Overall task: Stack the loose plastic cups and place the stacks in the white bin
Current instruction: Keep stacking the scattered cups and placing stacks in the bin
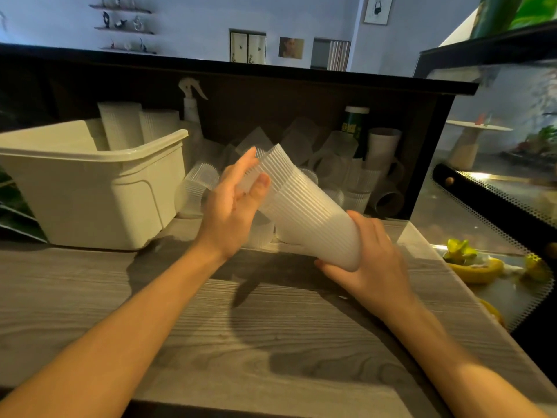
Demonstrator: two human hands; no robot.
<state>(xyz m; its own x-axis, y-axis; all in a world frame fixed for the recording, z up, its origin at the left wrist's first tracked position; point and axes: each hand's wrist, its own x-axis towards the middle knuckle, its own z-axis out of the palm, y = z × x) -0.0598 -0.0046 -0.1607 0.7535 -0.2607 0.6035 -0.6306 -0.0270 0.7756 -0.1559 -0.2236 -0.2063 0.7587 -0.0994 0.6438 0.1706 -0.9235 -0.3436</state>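
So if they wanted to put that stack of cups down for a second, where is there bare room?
The wooden counter in front of the white bin is bare, as is the stretch below both hands. The stack of cups itself is held by the left hand and right hand. Behind, loose cups crowd the recess beside the spray bottle.

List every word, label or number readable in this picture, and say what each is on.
None can be read.
Green bottle behind the loose cups: yellowish printed characters, too blurred to read.
Framed pictures on the back wall: no legible text.
White bin, spray bottle and stack of cups: no print visible.
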